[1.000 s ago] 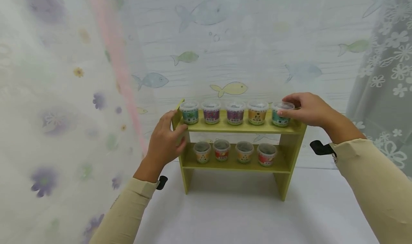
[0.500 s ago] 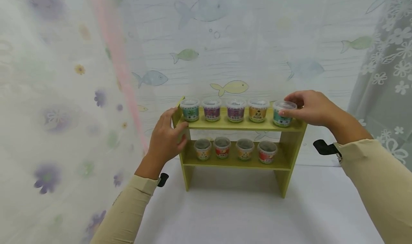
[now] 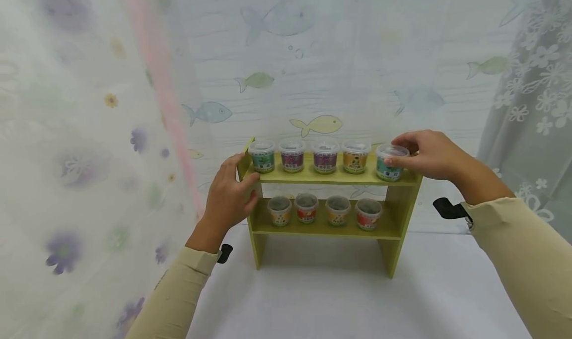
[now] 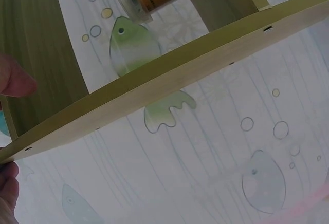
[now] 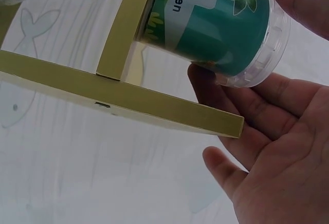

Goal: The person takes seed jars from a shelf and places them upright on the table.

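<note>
A small two-tier yellow-green wooden shelf rack (image 3: pixel 321 178) stands on a white surface. At the right end of its upper tier is a clear plastic cup with a teal label (image 3: pixel 388 169), which my right hand (image 3: pixel 430 153) holds between thumb and fingers near the rim. Seen from the right wrist, the cup's base is at the front edge of the upper board. My left hand (image 3: pixel 229 192) grips the rack's left side panel (image 4: pixel 169 70), thumb on the inside and fingertips outside; most of that hand lies outside the left wrist view.
Several more cups share the upper tier: one teal (image 3: pixel 263 161), two purple (image 3: pixel 325 161) and one orange (image 3: pixel 355 161). Orange cups (image 3: pixel 280 217) and red cups (image 3: pixel 368 221) stand on the lower tier. A fish-patterned curtain (image 3: pixel 357 71) hangs behind.
The teal cup in my right hand has shifted slightly toward the upper tier's front edge. My left hand keeps its place on the side panel; the head view sways a little.
</note>
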A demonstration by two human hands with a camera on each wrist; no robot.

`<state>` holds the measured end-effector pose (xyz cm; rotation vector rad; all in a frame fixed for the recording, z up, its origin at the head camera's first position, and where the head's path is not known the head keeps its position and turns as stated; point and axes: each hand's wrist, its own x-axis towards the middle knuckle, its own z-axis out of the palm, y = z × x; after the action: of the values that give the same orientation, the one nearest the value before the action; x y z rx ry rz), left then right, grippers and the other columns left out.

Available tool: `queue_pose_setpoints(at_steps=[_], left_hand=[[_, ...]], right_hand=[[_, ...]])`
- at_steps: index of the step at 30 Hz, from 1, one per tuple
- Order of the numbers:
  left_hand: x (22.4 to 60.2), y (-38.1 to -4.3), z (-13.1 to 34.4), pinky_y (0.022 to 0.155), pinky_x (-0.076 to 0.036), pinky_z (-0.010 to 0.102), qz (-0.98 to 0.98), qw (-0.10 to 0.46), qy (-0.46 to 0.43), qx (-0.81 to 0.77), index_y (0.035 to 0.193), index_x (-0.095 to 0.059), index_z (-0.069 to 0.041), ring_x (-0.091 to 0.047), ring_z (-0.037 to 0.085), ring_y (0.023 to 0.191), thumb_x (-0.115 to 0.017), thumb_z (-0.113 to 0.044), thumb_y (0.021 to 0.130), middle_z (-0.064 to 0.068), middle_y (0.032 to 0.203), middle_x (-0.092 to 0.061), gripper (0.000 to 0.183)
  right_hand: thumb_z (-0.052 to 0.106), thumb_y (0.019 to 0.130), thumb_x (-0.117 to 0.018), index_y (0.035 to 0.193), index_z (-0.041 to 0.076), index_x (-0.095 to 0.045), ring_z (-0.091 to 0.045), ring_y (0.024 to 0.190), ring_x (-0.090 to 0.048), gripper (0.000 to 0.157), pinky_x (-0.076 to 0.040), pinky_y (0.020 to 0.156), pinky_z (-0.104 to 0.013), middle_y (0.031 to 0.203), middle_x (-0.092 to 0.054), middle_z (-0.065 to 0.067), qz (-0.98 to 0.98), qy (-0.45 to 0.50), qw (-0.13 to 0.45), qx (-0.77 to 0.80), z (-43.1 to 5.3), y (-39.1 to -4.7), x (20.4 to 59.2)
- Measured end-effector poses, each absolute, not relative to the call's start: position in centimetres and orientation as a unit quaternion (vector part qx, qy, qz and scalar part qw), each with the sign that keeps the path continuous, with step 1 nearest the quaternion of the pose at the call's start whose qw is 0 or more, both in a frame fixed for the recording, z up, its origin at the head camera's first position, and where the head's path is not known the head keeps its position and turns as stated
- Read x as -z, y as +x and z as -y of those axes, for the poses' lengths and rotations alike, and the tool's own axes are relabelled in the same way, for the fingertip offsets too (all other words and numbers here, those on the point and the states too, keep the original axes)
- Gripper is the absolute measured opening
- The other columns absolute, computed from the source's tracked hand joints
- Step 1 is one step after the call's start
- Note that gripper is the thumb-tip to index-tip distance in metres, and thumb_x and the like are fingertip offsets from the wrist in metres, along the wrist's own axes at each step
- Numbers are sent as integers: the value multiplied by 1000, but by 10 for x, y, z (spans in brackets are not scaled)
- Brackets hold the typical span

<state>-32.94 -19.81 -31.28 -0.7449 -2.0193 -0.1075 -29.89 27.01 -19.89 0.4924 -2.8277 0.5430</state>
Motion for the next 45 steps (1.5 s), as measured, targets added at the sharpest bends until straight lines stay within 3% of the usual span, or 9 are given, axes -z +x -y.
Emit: queue_pose_setpoints(at_steps=[6,26,36,40,45], left_hand=[[314,-329,197,111,-47,55,823,478,-303,49,114,-75,-11,-47,44,139,-81,-17,79,31,148,-48,36],[315,-330,196,112,-46,54,828,472,-299,52,116,-75,-11,-46,43,140,-75,-19,83,29,149,-47,33],[314,-331,195,113,-45,54,830,471,-296,39,117,-74,-12,-45,43,140,-72,-19,86,29,151,-45,32],[314,-332,194,112,-45,54,828,475,-295,39,115,-74,-12,-46,43,140,-76,-17,83,29,150,-46,33],[315,-331,195,111,-46,54,830,473,-292,43,115,-74,-12,-47,43,140,-75,-18,83,29,150,-47,32]], right_hand=[[57,94,-69,142,4,-61,-36,120,-63,72,-49,99,-60,133,-67,-21,961,174,113,-181,-270,-299,201],[55,91,-74,141,9,-62,-37,124,-61,70,-48,99,-62,131,-68,-22,954,169,138,-206,-269,-286,205],[48,87,-81,134,15,-67,-30,116,-61,59,-48,90,-54,125,-70,-11,930,194,194,-243,-256,-262,216],[41,85,-86,130,17,-69,-26,114,-62,54,-49,91,-52,122,-71,-4,914,225,222,-253,-246,-255,225],[33,80,-91,125,17,-71,-17,106,-68,52,-56,90,-37,118,-72,5,892,272,255,-257,-234,-252,244]])
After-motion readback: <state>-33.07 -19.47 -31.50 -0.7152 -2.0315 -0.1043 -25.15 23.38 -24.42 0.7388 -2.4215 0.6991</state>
